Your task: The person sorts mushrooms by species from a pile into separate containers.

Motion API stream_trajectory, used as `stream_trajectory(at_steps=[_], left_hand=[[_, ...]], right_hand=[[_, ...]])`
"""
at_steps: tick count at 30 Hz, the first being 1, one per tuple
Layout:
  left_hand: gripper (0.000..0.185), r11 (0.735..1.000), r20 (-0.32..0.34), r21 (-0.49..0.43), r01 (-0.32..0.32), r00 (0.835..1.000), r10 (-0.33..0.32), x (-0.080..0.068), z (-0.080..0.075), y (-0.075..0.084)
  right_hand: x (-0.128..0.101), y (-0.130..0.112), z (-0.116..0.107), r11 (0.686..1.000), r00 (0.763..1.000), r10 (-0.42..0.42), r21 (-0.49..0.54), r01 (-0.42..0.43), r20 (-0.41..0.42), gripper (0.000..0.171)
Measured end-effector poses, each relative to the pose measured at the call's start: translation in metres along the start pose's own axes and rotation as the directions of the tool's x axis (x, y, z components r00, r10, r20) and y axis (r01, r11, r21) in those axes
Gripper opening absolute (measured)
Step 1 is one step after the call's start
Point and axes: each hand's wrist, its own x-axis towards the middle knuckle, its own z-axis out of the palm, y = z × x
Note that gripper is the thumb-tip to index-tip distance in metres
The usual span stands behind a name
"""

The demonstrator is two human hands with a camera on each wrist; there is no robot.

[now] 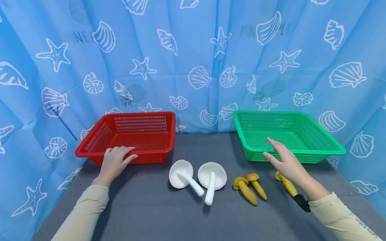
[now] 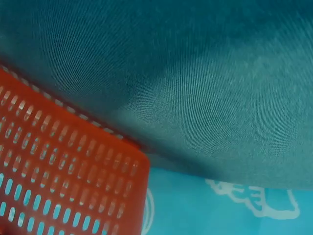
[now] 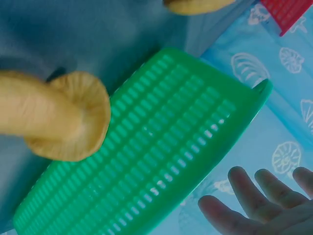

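Observation:
In the head view my left hand (image 1: 116, 162) is at the front rim of a red plastic basket (image 1: 153, 158), with its fingers loosely bent over the rim and nothing held. My right hand (image 1: 286, 162) hovers by the front of a green plastic basket (image 1: 319, 156), thumb and fingers apart and empty. Beneath the right wrist lies a yellow mushroom (image 1: 287, 185), partly covered. Two more yellow mushrooms, a longer one (image 1: 248, 193) and a smaller one (image 1: 258, 188), lie to its left. Two white-stemmed mushrooms, one on the left (image 1: 181, 175) and one beside it (image 1: 212, 177), lie between the baskets, undersides showing.
All of this stands on a dark grey table (image 1: 169, 217). Behind it hangs a blue curtain (image 1: 193, 40) printed with white shells and starfish. A small black object (image 1: 301, 202) shows at the right cuff.

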Motion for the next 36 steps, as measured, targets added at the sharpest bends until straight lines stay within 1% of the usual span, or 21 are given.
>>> stream_trajectory(at_steps=[4,12,18,20,26,31,34,36], left_hand=[[0.045,1.0,-0.025,-0.019,-0.009,1.0,0.009,0.001,0.002,-0.002],[0.04,1.0,-0.019,-0.027,0.001,1.0,-0.002,0.005,0.005,-0.002],[0.038,1.0,0.017,-0.025,0.011,1.0,-0.011,0.007,0.002,-0.003],[0.038,1.0,0.032,-0.02,0.015,0.999,-0.014,0.007,0.001,-0.004],[0.039,1.0,0.024,0.0,0.022,0.999,-0.022,0.005,0.003,-0.004],[0.038,1.0,0.023,0.002,0.023,0.999,-0.023,0.005,0.005,-0.004],[0.039,1.0,0.027,0.006,0.029,0.999,-0.029,0.004,0.005,-0.004],[0.039,0.999,0.028,0.004,0.032,0.999,-0.032,0.003,0.004,-0.003]], right_hand=[[-0.004,-0.006,0.007,0.999,1.0,0.002,0.033,-0.002,0.006,0.065],[-0.008,-0.021,0.02,0.992,1.0,0.009,0.125,-0.009,0.002,0.061],[-0.008,-0.031,0.032,0.979,1.0,-0.016,0.202,0.018,-0.013,0.057],[-0.009,-0.035,0.036,0.974,1.0,-0.013,0.225,0.015,-0.011,0.056],[-0.016,-0.045,0.046,0.943,1.0,0.012,0.332,-0.013,0.006,0.053],[-0.018,-0.051,0.054,0.924,1.0,0.009,0.383,-0.016,0.019,0.048],[-0.018,-0.057,0.058,0.899,0.997,0.042,0.434,-0.063,0.058,0.048],[-0.017,-0.06,0.06,0.872,0.993,0.076,0.477,-0.111,0.091,0.049]])
